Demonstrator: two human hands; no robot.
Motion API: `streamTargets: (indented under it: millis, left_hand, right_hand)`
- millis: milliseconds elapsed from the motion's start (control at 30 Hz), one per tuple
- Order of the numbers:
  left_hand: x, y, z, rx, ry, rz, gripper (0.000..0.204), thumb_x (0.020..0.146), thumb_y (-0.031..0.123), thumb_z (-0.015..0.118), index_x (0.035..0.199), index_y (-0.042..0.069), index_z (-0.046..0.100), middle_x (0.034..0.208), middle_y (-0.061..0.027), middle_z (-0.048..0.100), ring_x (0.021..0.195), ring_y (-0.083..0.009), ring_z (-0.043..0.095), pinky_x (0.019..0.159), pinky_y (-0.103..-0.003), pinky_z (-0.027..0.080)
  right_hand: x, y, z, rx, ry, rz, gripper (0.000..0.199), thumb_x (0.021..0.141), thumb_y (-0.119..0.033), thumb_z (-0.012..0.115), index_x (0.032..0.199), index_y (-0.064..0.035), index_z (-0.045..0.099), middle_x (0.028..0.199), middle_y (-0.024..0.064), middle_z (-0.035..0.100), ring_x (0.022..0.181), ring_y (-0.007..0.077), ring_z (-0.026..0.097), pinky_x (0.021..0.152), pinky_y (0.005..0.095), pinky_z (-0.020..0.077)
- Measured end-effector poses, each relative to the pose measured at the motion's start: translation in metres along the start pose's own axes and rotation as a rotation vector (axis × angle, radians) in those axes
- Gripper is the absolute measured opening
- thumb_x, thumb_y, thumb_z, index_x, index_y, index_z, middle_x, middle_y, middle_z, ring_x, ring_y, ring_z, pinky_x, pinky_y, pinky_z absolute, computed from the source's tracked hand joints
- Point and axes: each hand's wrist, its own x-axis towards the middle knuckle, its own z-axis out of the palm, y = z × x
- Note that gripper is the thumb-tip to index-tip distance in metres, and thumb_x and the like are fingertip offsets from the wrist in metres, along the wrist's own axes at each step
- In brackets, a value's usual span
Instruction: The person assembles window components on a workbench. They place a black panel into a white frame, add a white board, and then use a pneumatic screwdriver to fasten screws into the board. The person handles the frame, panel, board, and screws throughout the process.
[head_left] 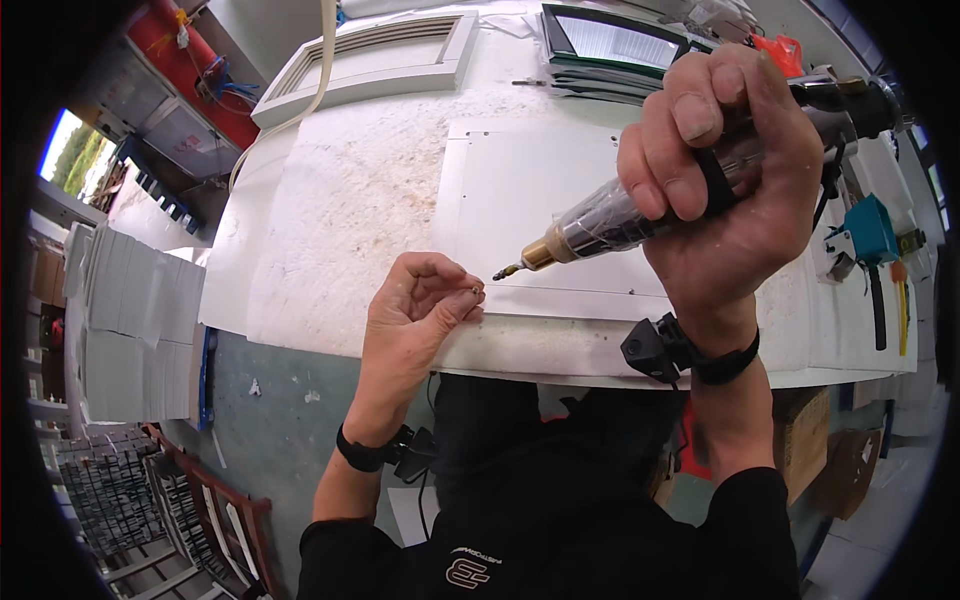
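Note:
My right hand (725, 165) is wrapped round a power screwdriver (610, 215) with a clear-sided body and a brass-coloured nose. Its bit (508, 270) points down and left, a short way from my left fingertips. Thumb and fingers of my left hand (415, 305) are pinched together, and a tiny glint shows between them, too small to name. Beneath both hands lies a flat white panel (530, 200) with small dark holes or screw heads along its edges. The left hand is over the panel's near left corner.
A white louvred frame (440, 68) lies at the table's far left, beside a pale hanging hose (322, 70). Dark-edged framed panels (620, 45) are stacked at the back. A teal tool (870, 228) rests on the right. White sheets (140, 310) are piled to the left.

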Motion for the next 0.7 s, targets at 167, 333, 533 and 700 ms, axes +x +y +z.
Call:
streamTargets:
  millis: [167,333,533,700]
  left_hand:
    - [-0.003,-0.002,-0.006,-0.151,-0.012,-0.049,0.022,0.097,0.004,0.071,0.116,0.005,0.058,0.107,-0.0072,0.067,0.099,-0.013,0.069,0.088,-0.029,0.061]
    - [-0.001,-0.004,-0.011,-0.172,-0.028,-0.056,0.022,0.098,0.005,0.07,0.116,0.005,0.058,0.107,-0.0064,0.067,0.098,-0.013,0.069,0.087,-0.029,0.061]
    - [0.001,-0.006,-0.013,-0.156,-0.031,-0.081,0.019,0.099,0.006,0.068,0.116,0.005,0.058,0.103,-0.0063,0.068,0.095,-0.013,0.069,0.084,-0.03,0.061]
    - [0.002,-0.009,-0.017,-0.189,-0.072,-0.086,0.021,0.099,0.008,0.07,0.117,0.005,0.058,0.106,-0.006,0.067,0.099,-0.0133,0.069,0.088,-0.029,0.061]
  right_hand:
    - [0.004,0.008,0.022,-0.026,-0.023,0.023,0.025,0.109,-0.03,0.042,0.101,-0.0081,0.05,0.086,0.0034,0.055,0.047,0.0077,0.039,0.046,0.0267,0.0413]
    - [0.006,0.013,0.026,-0.072,-0.058,0.028,0.026,0.11,-0.03,0.04,0.101,-0.0078,0.05,0.086,0.0035,0.055,0.048,0.0076,0.039,0.047,0.0269,0.0419]
    - [0.01,0.024,0.019,-0.038,-0.134,0.003,0.026,0.11,-0.029,0.039,0.101,-0.0075,0.05,0.087,0.0037,0.055,0.049,0.0077,0.041,0.048,0.0272,0.0434]
    - [0.012,0.024,0.025,-0.017,-0.141,0.032,0.026,0.111,-0.029,0.038,0.101,-0.0078,0.05,0.088,0.0037,0.055,0.05,0.0079,0.041,0.048,0.0273,0.0443]
